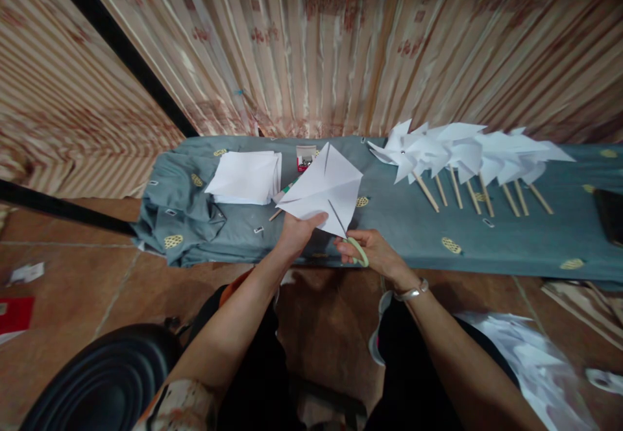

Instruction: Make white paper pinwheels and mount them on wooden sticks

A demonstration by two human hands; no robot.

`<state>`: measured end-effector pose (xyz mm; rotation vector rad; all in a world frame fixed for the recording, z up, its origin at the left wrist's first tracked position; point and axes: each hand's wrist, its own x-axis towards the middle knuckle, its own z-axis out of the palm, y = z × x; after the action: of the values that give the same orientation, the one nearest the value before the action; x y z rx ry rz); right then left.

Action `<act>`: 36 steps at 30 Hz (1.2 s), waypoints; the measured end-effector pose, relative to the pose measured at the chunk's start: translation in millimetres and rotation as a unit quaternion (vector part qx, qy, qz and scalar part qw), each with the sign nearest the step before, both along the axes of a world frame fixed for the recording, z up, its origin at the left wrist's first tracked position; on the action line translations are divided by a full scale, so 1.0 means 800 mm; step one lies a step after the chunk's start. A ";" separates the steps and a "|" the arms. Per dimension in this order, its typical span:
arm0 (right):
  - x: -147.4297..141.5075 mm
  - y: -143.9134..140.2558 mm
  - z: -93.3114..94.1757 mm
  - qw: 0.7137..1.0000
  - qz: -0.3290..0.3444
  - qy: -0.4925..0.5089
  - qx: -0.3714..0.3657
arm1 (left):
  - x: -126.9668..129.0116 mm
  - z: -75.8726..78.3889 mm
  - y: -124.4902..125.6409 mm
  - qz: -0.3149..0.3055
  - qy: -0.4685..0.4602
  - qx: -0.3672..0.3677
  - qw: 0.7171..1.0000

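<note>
My left hand (300, 231) grips a square sheet of white paper (335, 181) by its near left edge, thumb on top. The sheet has creases and a slit at its far corner. My right hand (367, 249) is closed around the pale green handles of a pair of scissors (359, 251), whose blades lie along the sheet's near corner. Behind the paper, partly covered, are a small red box (305, 157) with metal bits in it and a wooden stick (275, 215). A stack of white paper (243, 176) lies left of my hands.
Several white paper pinwheels (460, 152) on wooden sticks lie in a row on the right of the cloth-covered bench (413, 243). A dark phone-like object (608, 213) lies at the right end. A black round stool (104, 379) stands lower left; a plastic bag of white paper (530, 353) lies lower right.
</note>
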<state>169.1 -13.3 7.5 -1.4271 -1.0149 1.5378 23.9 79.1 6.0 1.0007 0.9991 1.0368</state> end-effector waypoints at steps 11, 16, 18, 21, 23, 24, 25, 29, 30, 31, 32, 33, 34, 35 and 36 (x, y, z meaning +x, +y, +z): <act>0.001 0.002 0.000 1.000 0.007 -0.008 -0.007 | -0.001 0.004 -0.001 -0.004 0.000 0.005 1.000; 0.001 0.002 -0.001 1.000 0.004 -0.002 -0.005 | -0.001 0.001 -0.001 -0.008 -0.003 0.002 1.000; 0.001 0.001 -0.001 1.000 0.004 -0.004 -0.005 | 0.000 0.001 -0.001 -0.008 -0.006 0.001 1.000; 0.000 0.001 0.000 1.000 0.005 -0.005 -0.004 | -0.001 0.001 -0.001 -0.011 -0.013 0.006 1.000; 0.000 0.001 0.002 1.000 0.007 -0.005 -0.005 | -0.001 0.002 -0.001 -0.010 -0.014 0.008 1.000; 0.000 0.001 0.004 1.000 0.009 -0.006 -0.005 | -0.001 0.002 -0.001 -0.010 -0.013 0.008 1.000; 0.001 0.000 0.006 1.000 0.012 -0.005 -0.005 | -0.001 0.002 -0.001 -0.011 -0.011 0.007 1.000; 0.002 -0.003 0.014 1.000 0.022 0.008 0.000 | -0.002 0.002 -0.001 -0.010 -0.017 0.012 1.000; 0.002 -0.003 0.015 1.000 0.022 0.010 0.000 | -0.002 0.002 -0.001 -0.010 -0.020 0.014 1.000; 0.002 -0.004 0.015 1.000 0.022 0.010 -0.001 | -0.002 0.002 -0.001 -0.010 -0.021 0.014 1.000; 0.002 -0.004 0.015 1.000 0.023 0.009 -0.004 | -0.002 0.002 -0.001 -0.010 -0.021 0.013 1.000; 0.002 -0.004 0.014 1.000 0.024 0.009 -0.006 | -0.002 0.002 -0.001 -0.012 -0.021 0.010 1.000; 0.002 -0.003 0.013 1.000 0.025 0.008 -0.008 | -0.002 0.002 -0.002 -0.015 -0.022 0.008 1.000; 0.002 -0.003 0.011 1.000 0.025 0.009 -0.008 | -0.002 0.002 -0.002 -0.016 -0.024 0.006 1.000; 0.002 -0.003 0.009 1.000 0.024 0.009 -0.006 | -0.002 0.002 -0.002 -0.017 -0.027 0.004 0.999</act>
<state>170.3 -15.3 14.9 -1.4034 -1.0371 1.5906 22.5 77.6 7.8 0.9871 0.9319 1.0353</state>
